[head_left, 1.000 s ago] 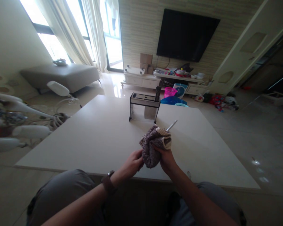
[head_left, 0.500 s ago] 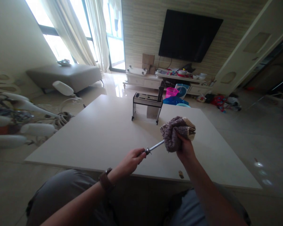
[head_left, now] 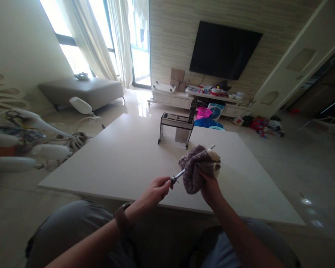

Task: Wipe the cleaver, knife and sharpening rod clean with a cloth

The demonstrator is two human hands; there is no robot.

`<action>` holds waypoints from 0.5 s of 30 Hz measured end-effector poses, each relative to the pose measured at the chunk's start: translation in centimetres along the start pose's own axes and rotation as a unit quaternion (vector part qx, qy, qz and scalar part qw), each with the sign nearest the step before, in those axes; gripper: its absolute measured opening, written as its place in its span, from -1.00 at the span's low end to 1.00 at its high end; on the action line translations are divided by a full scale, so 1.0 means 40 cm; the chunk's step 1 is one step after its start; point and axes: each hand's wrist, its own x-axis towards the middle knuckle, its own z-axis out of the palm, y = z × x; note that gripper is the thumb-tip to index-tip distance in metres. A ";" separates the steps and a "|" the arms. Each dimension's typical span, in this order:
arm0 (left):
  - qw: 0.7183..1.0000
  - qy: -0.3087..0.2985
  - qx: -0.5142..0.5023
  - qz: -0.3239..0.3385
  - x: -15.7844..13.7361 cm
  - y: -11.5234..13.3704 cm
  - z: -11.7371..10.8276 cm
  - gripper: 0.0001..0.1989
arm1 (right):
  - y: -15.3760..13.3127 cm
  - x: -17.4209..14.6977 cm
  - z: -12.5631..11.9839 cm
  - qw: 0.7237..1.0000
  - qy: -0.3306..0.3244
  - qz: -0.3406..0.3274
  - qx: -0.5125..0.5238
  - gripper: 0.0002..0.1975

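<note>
My left hand point(head_left: 158, 190) is closed round the dark handle of a honing steel point(head_left: 180, 174), just behind its guard. The steel's rod points up and to the right. A fluffy purple-grey cloth point(head_left: 194, 169) with a cream side is folded around the rod, and my right hand point(head_left: 210, 188) grips it from below. The rod's tip pokes out past the cloth's upper right side. Beyond my hands a knife block point(head_left: 175, 121) with clear sides stands upright on the white table point(head_left: 114, 160). One black handle point(head_left: 192, 111) rises from its right end.
Left of the table lie white lamp-like parts with coiled cables point(head_left: 75, 139). Behind it are a pink basket point(head_left: 204, 112) and a blue plastic thing point(head_left: 208, 123). A grey bench point(head_left: 83, 91) stands by the window, and a low TV cabinet point(head_left: 170, 99) along the wall.
My right hand has drawn the cloth down and left along the rod, towards the guard, so the tip now shows. My left hand keeps its hold. The view has tilted slightly.
</note>
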 end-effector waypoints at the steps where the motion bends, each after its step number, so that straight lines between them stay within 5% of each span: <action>1: 1.000 0.005 0.012 0.007 -0.004 -0.001 0.003 -0.59 | 0.018 -0.013 0.006 1.000 -0.012 0.014 -0.011 -0.38; 9: 0.988 0.054 0.099 0.103 0.002 0.014 0.029 -0.76 | 0.089 -0.049 0.047 0.998 -0.036 0.041 -0.040 -0.36; 15: 0.990 0.053 0.098 0.090 -0.008 -0.001 0.029 -0.73 | 0.083 -0.070 0.059 0.997 -0.028 0.062 -0.033 -0.31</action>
